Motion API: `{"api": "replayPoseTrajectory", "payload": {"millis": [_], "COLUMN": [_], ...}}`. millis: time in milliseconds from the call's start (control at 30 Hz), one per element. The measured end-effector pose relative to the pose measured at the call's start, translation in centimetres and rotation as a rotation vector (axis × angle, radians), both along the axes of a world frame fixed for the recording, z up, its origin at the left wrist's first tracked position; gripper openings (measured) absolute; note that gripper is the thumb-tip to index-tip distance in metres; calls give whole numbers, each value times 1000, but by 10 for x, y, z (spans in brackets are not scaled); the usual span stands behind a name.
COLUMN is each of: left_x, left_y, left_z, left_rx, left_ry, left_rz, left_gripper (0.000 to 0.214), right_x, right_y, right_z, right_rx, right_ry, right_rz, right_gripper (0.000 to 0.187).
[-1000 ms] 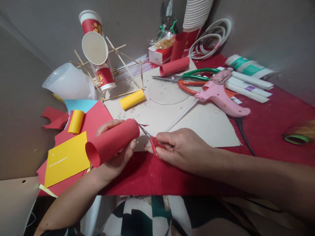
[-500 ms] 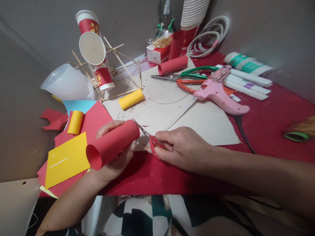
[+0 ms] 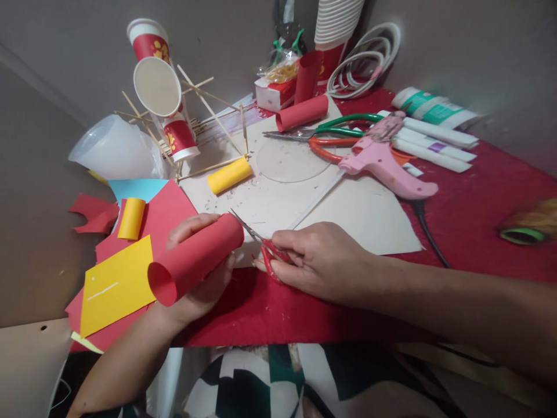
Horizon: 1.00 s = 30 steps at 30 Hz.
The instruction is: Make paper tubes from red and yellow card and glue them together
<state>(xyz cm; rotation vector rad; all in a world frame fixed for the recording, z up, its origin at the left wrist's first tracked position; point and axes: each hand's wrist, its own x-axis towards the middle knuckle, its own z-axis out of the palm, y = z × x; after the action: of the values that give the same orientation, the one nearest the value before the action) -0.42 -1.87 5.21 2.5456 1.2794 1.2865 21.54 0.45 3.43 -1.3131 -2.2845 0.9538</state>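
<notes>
My left hand (image 3: pixel 209 290) is wrapped round a red paper tube (image 3: pixel 195 258) from behind and below, with the tube's near end facing down and left. In my right hand (image 3: pixel 311 261) is a pair of scissors (image 3: pixel 268 252) with red handles. The blades meet the far rim of the tube; how much paper lies between them is hard to make out. Left of the tube lies a yellow paper sheet (image 3: pixel 117 287) with a white line on it, on top of red paper. A small yellow paper roll (image 3: pixel 229 175) rests on the white board (image 3: pixel 369 223) beyond my hands.
A pink glue gun (image 3: pixel 391 165) lies at the right, its cord (image 3: pixel 429 232) running toward me. Behind it are green-handled scissors (image 3: pixel 339 129). Paper cups (image 3: pixel 157 87) and a stick frame (image 3: pixel 213 116) stand at the back left, with another red roll (image 3: pixel 302 112) nearby.
The view has shifted slightly, so most things sit a little further left. A thin red scrap by the blades shows less now. Both hands keep their holds.
</notes>
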Motion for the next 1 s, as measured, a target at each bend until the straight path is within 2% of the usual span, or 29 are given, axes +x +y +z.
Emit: {"api": "replayPoseTrajectory", "payload": {"millis": [167,600,800,1000], "left_x": [-5,-11,-14,-10], "left_y": [0,2,2,5], "left_z": [-3,0,0,1], "left_rx": [-5,0,-81,-101], "left_ry": [-4,41,-5,-56], "left_rz": [-29,22,-53,-62], "left_gripper": [55,53,57,52], "right_x": [-1,2,2,2], "right_y": [0,2,3,2], "right_z": [1,-2,-1,-3], "right_rx": [-3,12,17,35], "right_ry": [4,-7,-17,-24], "right_rz": [-2,21,19,13], "right_gripper": [38,38,36,39]}}
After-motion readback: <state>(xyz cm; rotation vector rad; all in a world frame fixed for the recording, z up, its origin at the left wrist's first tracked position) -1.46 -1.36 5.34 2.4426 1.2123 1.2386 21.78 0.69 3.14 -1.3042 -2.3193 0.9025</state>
